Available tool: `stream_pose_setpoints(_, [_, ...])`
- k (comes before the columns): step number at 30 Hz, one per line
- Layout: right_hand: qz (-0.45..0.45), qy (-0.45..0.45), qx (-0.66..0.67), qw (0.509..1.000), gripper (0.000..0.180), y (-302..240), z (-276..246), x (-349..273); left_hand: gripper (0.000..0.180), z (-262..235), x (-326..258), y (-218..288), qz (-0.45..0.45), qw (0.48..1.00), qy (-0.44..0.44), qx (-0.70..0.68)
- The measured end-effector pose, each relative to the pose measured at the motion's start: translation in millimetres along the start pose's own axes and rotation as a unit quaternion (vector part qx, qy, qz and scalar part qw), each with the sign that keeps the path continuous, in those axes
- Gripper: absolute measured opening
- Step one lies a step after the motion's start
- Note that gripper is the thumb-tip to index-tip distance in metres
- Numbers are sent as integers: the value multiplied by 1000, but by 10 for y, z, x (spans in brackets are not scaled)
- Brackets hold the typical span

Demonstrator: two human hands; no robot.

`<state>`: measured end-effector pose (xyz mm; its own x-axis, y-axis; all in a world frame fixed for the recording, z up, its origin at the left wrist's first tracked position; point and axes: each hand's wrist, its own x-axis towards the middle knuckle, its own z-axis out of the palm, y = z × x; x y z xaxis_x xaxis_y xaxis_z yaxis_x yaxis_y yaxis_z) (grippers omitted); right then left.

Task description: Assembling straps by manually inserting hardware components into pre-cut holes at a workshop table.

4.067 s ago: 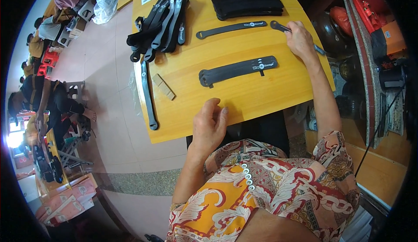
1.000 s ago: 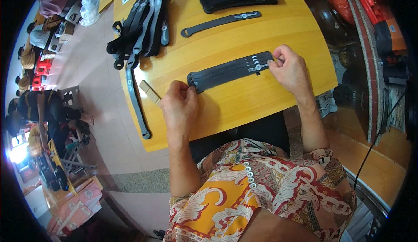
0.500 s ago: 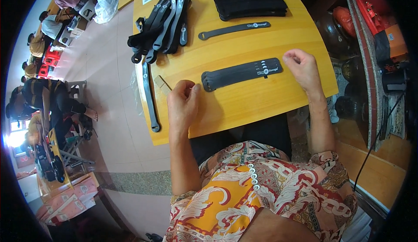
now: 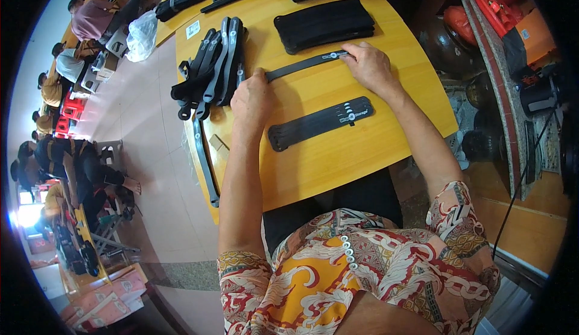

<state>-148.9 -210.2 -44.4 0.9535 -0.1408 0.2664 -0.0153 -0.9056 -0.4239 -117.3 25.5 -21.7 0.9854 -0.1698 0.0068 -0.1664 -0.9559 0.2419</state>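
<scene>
A single dark grey hook-and-loop strap (image 4: 301,66) with pale print lies across the middle of the yellow table. My left hand (image 4: 252,98) is closed at its left, looped end, and my right hand (image 4: 369,66) pinches its right end. Nearer to me rests a neat stack of the same grey straps (image 4: 313,124), fanned a little at the left, touched by neither hand. Just beyond the held strap is a thick pile of black straps (image 4: 325,24). A loose heap of straps (image 4: 218,63) sits beyond my left hand.
One strap (image 4: 205,160) lies along the table's left edge beside a small brown block (image 4: 219,144). More black bundles (image 4: 181,0) lie at the far end. Shelves with red and orange things (image 4: 506,9) stand on the right. Other people (image 4: 78,154) sit at the left.
Both hands have moved away from beside the near stack, forward to the single strap, and closed on its two ends. The view has shifted, showing more of the far table.
</scene>
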Motion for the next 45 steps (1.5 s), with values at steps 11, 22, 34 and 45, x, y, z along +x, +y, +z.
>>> stream_pose_setpoints(11, [7,-9,78,997,15,64,-70,-25,12,87,-60,-113,59,987,103,-109])
stream_pose_setpoints(22, [-14,-119,274,954,9,-31,-666,-735,11,-241,-1126,-185,-16,811,38,-583])
stream_pose_setpoints(34, [73,-154,316,933,10,-30,-526,-1044,7,37,-1543,-230,-133,847,33,-514])
stream_pose_setpoints(45, [99,-133,279,946,12,42,-389,-998,11,111,-1383,-187,-146,899,59,-409])
